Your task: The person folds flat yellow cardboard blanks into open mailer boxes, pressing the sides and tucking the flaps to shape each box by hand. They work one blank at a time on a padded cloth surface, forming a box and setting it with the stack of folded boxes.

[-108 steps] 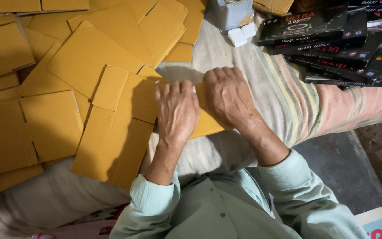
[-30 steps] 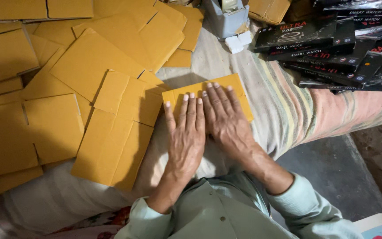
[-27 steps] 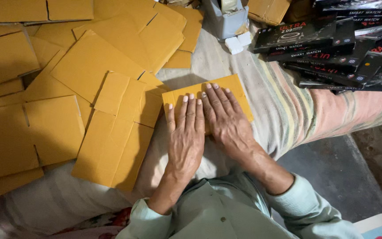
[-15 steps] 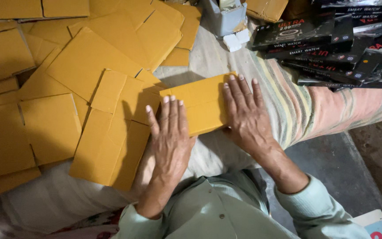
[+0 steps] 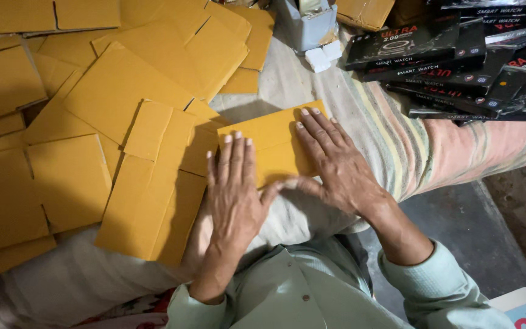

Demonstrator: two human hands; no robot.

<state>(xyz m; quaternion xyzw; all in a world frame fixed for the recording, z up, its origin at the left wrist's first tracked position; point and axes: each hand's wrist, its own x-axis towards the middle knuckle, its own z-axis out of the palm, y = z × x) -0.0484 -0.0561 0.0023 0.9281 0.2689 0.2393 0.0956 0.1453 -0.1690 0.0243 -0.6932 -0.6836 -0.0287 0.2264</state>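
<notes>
Now, hands (image 5: 287,183) flat (both), yellow cardboard piece (image 5: 275,143)

Both hands (image 5: 287,183) press flat a yellow cardboard piece (image 5: 275,141).

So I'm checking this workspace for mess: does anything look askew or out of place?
Yes: the flat yellow cardboard blanks lie overlapping at mixed angles, not stacked. The black product boxes are fanned unevenly. Nothing looks spilled or torn.

Home packing spot: cardboard blanks (image 5: 117,91), boxed stock (image 5: 458,55)
</notes>
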